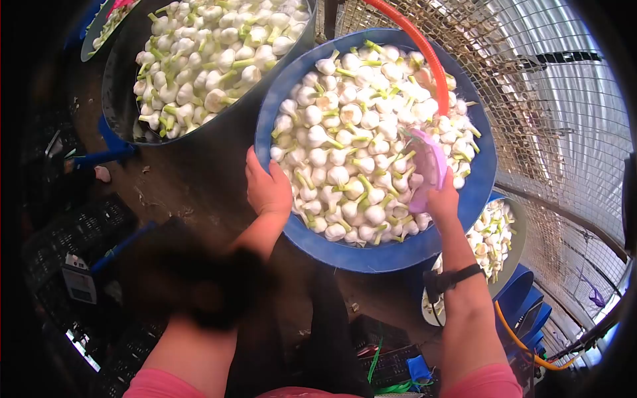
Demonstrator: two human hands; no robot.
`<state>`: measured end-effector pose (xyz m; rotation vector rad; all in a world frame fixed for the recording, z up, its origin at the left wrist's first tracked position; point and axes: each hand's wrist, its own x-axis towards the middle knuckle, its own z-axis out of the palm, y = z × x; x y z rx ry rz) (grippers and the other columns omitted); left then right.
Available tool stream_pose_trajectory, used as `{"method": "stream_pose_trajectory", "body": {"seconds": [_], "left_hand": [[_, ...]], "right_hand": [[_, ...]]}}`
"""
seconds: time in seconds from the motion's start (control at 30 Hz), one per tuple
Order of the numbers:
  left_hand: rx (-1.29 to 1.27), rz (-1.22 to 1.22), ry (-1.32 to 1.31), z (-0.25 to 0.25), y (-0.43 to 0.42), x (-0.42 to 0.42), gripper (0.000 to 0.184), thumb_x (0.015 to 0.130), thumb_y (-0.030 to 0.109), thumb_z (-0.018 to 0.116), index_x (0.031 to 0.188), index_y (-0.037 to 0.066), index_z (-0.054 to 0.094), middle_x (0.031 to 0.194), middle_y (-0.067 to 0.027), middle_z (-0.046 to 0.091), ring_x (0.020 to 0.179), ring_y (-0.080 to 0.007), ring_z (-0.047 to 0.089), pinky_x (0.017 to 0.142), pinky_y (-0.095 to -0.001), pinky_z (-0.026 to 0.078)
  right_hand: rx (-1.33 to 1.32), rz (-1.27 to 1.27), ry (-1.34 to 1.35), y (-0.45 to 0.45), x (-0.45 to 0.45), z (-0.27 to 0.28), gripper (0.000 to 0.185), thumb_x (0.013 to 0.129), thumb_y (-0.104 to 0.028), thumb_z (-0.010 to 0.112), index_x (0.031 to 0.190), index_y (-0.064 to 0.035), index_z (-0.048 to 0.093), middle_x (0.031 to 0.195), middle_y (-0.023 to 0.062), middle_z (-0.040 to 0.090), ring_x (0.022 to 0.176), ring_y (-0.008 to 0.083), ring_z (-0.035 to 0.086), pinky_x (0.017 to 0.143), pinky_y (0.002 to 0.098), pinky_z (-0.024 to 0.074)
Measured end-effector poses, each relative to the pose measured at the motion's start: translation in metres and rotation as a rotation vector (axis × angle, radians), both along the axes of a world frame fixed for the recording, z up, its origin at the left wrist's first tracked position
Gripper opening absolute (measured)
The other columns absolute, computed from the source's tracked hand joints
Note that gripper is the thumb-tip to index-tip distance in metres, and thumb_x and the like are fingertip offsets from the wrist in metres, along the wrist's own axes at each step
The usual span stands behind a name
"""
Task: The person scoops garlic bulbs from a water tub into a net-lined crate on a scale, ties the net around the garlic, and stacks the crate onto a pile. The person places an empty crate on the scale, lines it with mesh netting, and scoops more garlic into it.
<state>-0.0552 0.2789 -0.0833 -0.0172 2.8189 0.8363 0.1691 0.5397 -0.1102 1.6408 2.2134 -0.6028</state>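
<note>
A large blue tub (378,260) is filled with white garlic bulbs (338,175) with short green stems. My right hand (443,199) is closed on a pink-purple scoop (431,159), which lies tilted among the bulbs on the tub's right side. Against the tub's left outer rim rests my left hand (267,187), its thumb apart from the fingers and nothing held in it. A red hose (431,60) hangs over the back rim and reaches down to the bulbs.
Another big tub (259,96) of garlic stands at the upper left. More garlic lies in a pale basin (511,249) at lower right. Black crates (79,232) and a small scale (81,282) are at left. Wire mesh (564,99) lines the right side.
</note>
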Motion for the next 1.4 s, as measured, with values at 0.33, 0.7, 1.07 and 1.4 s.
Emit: {"method": "stream_pose_trajectory", "body": {"seconds": [0.33, 0.7, 1.07, 1.4], "left_hand": [[0.003, -0.031, -0.01, 0.0, 0.001, -0.001, 0.054, 0.083, 0.025, 0.048, 0.132, 0.01, 0.031, 0.122, -0.0184, 0.047, 0.101, -0.0389, 0.054, 0.083, -0.0461, 0.043], [-0.005, -0.013, -0.02, -0.001, 0.0, 0.0, 0.055, 0.083, 0.026, 0.048, 0.133, 0.011, 0.031, 0.124, -0.0167, 0.047, 0.1, -0.0382, 0.054, 0.084, -0.0468, 0.043], [0.033, -0.003, -0.015, 0.0, -0.004, 0.001, 0.055, 0.084, 0.032, 0.046, 0.133, 0.014, 0.032, 0.125, -0.0151, 0.047, 0.101, -0.0368, 0.055, 0.085, -0.046, 0.043], [0.499, 0.119, -0.055, -0.023, -0.021, -0.006, 0.052, 0.085, 0.032, 0.049, 0.131, 0.011, 0.039, 0.122, -0.0149, 0.049, 0.107, -0.0298, 0.052, 0.091, -0.039, 0.04]], "right_hand": [[-0.772, -0.791, 0.694, -0.041, 0.002, -0.137, 0.016, 0.076, -0.003, 0.053, 0.092, -0.0042, 0.055, 0.068, 0.0064, 0.052, 0.058, 0.0182, 0.051, 0.049, 0.0336, 0.0435], [-0.88, -0.99, 0.98, -0.073, -0.045, -0.131, 0.029, 0.08, -0.005, 0.056, 0.108, 0.0035, 0.054, 0.095, 0.0149, 0.061, 0.079, 0.0262, 0.063, 0.068, 0.0381, 0.054], [-1.202, -0.894, 1.198, -0.09, -0.014, -0.064, 0.039, 0.085, -0.004, 0.042, 0.123, 0.0056, 0.042, 0.112, 0.0209, 0.055, 0.1, 0.032, 0.058, 0.083, 0.0445, 0.0523], [-1.066, -0.752, 1.208, -0.092, 0.005, -0.055, 0.036, 0.085, -0.015, 0.042, 0.115, 0.0047, 0.049, 0.101, 0.015, 0.059, 0.09, 0.0283, 0.06, 0.082, 0.0406, 0.051]]}}
